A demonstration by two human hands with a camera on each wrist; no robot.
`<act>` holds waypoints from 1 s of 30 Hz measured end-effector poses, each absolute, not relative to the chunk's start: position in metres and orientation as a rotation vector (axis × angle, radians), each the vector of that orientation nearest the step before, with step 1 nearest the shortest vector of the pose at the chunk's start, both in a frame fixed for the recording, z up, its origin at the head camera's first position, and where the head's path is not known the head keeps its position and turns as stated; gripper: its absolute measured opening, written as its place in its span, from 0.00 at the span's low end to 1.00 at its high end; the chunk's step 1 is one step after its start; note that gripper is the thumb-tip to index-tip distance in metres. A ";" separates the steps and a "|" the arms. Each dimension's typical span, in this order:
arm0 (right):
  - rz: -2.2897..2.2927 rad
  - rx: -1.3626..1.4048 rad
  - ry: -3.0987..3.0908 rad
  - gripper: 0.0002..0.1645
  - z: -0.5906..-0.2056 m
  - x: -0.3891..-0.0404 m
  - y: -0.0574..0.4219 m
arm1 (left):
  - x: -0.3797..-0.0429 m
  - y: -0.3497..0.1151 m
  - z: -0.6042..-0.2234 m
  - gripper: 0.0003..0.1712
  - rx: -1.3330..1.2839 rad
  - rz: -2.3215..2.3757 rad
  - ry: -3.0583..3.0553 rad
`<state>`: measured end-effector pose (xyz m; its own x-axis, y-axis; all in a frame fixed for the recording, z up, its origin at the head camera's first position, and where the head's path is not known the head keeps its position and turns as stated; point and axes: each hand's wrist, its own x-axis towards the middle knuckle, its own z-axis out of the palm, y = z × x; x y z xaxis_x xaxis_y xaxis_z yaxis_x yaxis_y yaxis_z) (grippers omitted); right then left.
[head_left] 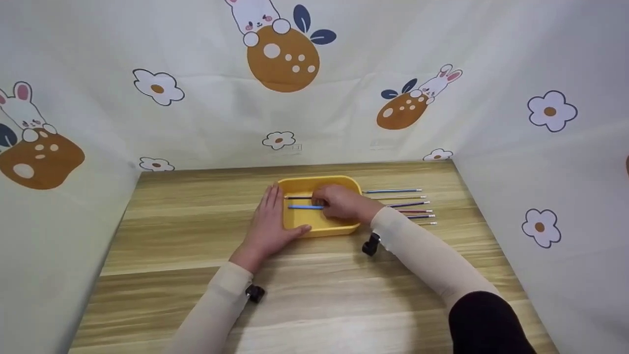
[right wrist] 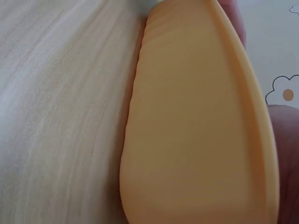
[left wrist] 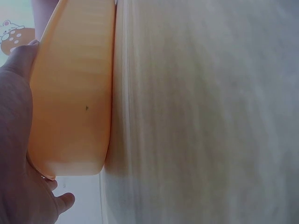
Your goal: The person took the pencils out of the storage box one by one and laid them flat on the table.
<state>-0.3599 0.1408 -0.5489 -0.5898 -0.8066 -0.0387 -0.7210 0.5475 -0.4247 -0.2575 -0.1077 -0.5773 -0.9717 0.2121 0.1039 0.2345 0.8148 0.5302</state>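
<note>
A yellow plastic tray (head_left: 322,231) sits on the wooden table. My left hand (head_left: 268,223) rests against its left end, fingers straight along that side and thumb on the near rim; the left wrist view shows this hand (left wrist: 18,116) beside the tray wall (left wrist: 74,93). My right hand (head_left: 339,201) reaches inside with curled fingers, pinching a dark pencil (head_left: 299,197) whose tip points left. A light-blue stick (head_left: 303,207), pen or pencil, lies just nearer, its right end hidden by that hand. In the right wrist view the tray's wall (right wrist: 191,107) hides the fingers.
Several pencils (head_left: 413,203) lie side by side right of the tray, eraser ends to the right; my right hand and wrist cover part of some. A patterned cloth (head_left: 221,113) hangs behind and on both sides of the table (head_left: 314,285).
</note>
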 end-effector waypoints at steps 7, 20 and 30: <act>-0.617 -1.343 2.566 0.21 -0.538 -0.360 0.149 | -0.258 -0.108 -0.578 0.80 -0.371 -0.859 -2.955; -0.529 -1.360 2.585 0.20 -0.520 -0.353 0.155 | -0.259 -0.109 -0.579 0.80 -0.387 -0.854 -2.939; -0.538 -1.415 2.552 0.21 -0.505 -0.342 0.166 | -0.257 -0.108 -0.579 0.79 -0.380 -0.864 -2.932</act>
<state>-0.3424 0.1664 -0.5046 -0.5335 -0.8455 0.0222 -0.7824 0.4834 -0.3926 -0.2572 -0.1076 -0.5788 -0.9677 0.2177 0.1274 0.2520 0.8125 0.5257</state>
